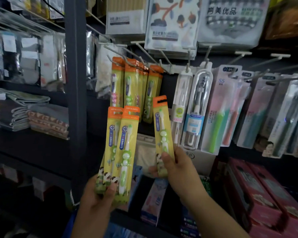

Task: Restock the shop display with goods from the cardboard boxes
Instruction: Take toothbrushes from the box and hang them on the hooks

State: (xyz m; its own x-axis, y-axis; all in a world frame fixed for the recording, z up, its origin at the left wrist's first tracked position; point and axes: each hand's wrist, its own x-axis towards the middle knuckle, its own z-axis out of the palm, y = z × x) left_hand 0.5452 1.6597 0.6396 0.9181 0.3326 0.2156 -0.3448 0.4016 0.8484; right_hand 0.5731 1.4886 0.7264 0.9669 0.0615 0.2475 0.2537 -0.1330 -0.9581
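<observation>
My left hand (97, 198) grips a fan of yellow-and-orange children's toothbrush packs (123, 148) by their lower ends, held upright in front of the display. My right hand (175, 167) pinches a single pack of the same kind (162, 133) by its bottom, tilted slightly left, just below the hooks. Several matching packs (134, 86) hang on metal hooks (127, 60) above both hands. No cardboard box shows in this view.
Boxed adult toothbrushes (218, 109) hang to the right on more hooks. Towel packs (172, 23) hang above. A dark upright post (76, 83) stands left of the hooks, with folded cloths (33, 115) on shelves beyond. Red boxes (258, 194) sit at lower right.
</observation>
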